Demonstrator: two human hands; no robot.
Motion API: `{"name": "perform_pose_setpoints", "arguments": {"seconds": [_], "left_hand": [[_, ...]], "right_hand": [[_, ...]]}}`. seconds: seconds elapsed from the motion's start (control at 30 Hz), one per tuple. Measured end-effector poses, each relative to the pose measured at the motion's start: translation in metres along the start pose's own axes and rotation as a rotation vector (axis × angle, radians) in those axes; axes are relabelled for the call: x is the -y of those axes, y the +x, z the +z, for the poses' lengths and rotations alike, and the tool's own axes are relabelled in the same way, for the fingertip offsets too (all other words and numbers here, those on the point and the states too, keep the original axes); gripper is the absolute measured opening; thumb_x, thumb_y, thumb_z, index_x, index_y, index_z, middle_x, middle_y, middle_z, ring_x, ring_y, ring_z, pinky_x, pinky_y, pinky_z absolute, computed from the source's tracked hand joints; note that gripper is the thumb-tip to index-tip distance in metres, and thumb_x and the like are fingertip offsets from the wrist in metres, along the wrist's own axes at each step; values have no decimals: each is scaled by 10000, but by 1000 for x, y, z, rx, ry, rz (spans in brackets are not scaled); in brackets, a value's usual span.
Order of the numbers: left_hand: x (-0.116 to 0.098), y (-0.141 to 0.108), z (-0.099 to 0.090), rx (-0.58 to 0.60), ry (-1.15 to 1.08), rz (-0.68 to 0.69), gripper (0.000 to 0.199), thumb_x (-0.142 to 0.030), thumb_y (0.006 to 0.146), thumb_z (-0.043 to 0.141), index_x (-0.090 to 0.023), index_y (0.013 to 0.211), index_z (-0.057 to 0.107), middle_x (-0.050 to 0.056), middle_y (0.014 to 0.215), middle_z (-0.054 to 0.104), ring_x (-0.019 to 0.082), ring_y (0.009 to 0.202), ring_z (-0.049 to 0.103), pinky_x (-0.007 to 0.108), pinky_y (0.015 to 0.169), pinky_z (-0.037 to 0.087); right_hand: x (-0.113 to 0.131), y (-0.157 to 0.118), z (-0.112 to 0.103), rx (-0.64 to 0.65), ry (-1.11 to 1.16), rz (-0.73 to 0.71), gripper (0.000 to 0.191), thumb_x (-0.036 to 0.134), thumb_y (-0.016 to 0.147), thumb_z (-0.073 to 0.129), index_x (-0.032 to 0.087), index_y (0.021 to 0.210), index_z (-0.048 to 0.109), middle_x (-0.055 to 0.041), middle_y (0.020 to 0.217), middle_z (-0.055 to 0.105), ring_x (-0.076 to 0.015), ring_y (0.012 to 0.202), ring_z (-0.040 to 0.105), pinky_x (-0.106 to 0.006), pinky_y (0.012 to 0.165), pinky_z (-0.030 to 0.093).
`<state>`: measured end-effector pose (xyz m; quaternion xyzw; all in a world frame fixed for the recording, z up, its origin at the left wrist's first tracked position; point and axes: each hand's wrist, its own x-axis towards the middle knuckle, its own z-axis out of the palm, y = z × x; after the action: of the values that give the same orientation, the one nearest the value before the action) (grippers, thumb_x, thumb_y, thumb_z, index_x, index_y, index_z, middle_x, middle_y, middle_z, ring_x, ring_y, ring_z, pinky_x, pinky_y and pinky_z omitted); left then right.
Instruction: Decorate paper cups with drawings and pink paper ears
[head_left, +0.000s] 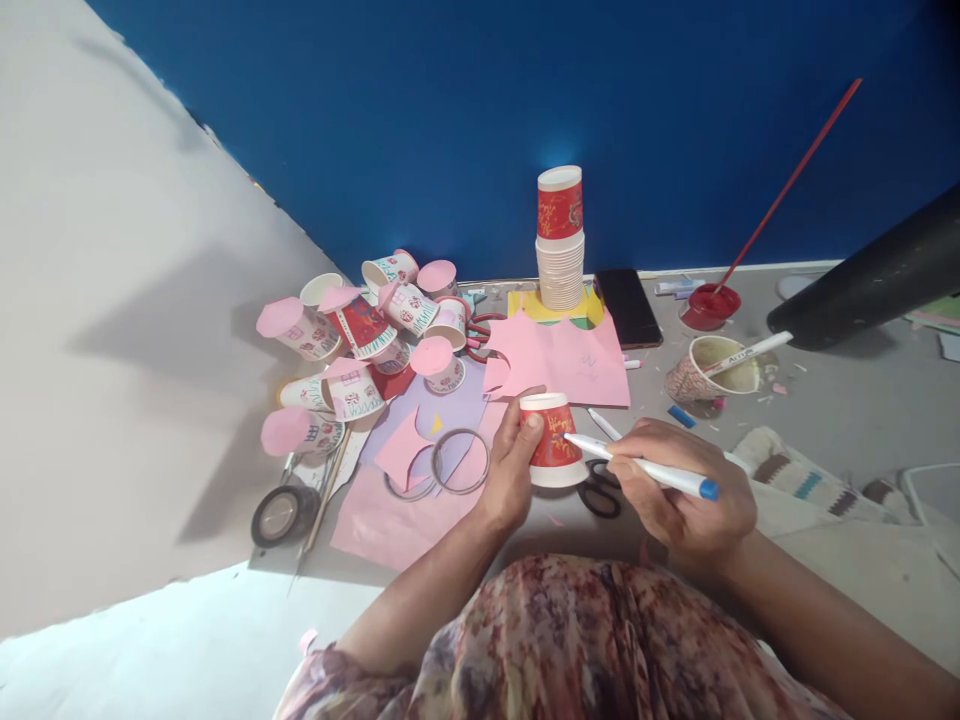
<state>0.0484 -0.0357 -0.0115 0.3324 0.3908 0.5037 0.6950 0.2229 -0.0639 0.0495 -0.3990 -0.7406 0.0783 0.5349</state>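
The left hand (512, 470) was closed around a red paper cup (553, 440), which was upside down above the counter (637, 400). The right hand (686, 490) was holding a white marker (645, 465) with a blue end, and its tip was at the side of this cup. Behind the cup lay pink paper (577, 365), and farther stood a stack of cups (560, 240). Decorated cups (352, 390) were to the left.

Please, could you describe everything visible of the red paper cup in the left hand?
The red paper cup has gold lettering and white ends. It is upside down, slightly tilted, narrow end up, its inside hidden. The left hand grips its side; the white marker in the right hand points at its front, apparently touching.
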Motion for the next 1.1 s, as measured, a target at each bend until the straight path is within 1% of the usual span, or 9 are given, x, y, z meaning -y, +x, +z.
{"name": "perform_pose_setpoints", "arguments": {"seconds": [0.07, 0.2, 0.37, 0.5, 0.7, 0.83, 0.97, 1.1], "left_hand": [[0, 0, 1, -3, -3, 1, 558, -580, 909, 768, -242, 1340, 658, 53, 1105, 736, 231, 980, 696, 342, 887, 543], [-2, -1, 2, -25, 41, 16, 527, -561, 904, 783, -244, 1312, 682, 40, 1088, 735, 217, 970, 688, 328, 886, 537], [-2, -1, 3, 9, -24, -7, 518, -564, 904, 773, -221, 1281, 684, 45, 1026, 740, 217, 905, 696, 329, 819, 542], [-1, 0, 4, -1, -37, 2, 517, -554, 903, 779, -215, 1282, 684, 41, 1012, 744, 210, 901, 697, 330, 833, 539], [-5, 0, 8, 24, -106, -43, 556, -561, 856, 812, -197, 1254, 674, 65, 1043, 769, 267, 973, 737, 381, 878, 564], [-4, 0, 8, 10, -83, -18, 533, -545, 860, 810, -196, 1244, 690, 60, 1056, 775, 266, 994, 738, 378, 897, 562], [-5, 0, 8, 4, -93, -35, 573, -556, 852, 811, -189, 1272, 680, 75, 1065, 783, 281, 1009, 748, 391, 898, 566], [-6, 0, 9, 2, -132, -61, 617, -564, 831, 827, -178, 1288, 675, 97, 1095, 789, 301, 1024, 755, 402, 898, 574]], "right_hand": [[0, 0, 0, -13, 11, 0, 183, 67, 928, 632, 230, 976, 704, -8, 728, 736, -180, 595, 681, -313, 577, 576], [0, 1, 1, 33, 32, -57, 173, 69, 932, 622, 213, 1006, 685, -12, 731, 734, -175, 593, 682, -305, 556, 579], [0, 1, 0, -14, -33, 10, 215, 45, 927, 615, 249, 966, 674, -5, 713, 732, -176, 585, 681, -303, 576, 582], [1, 2, -1, 28, -2, -41, 185, 64, 931, 619, 231, 969, 689, -24, 721, 741, -186, 587, 694, -310, 559, 588], [1, 3, -1, -25, -77, 0, 182, 86, 952, 601, 248, 911, 675, 10, 690, 740, -173, 565, 700, -298, 572, 596], [2, 4, -1, 2, -85, -37, 175, 118, 974, 589, 240, 899, 690, -10, 716, 765, -179, 585, 720, -304, 583, 611], [2, 5, -4, 3, -110, 31, 208, 119, 974, 587, 256, 849, 681, -5, 664, 748, -185, 554, 708, -308, 559, 600], [3, 5, -5, -7, -73, 57, 180, 112, 949, 606, 253, 869, 686, -9, 684, 767, -193, 564, 720, -305, 570, 602]]}}
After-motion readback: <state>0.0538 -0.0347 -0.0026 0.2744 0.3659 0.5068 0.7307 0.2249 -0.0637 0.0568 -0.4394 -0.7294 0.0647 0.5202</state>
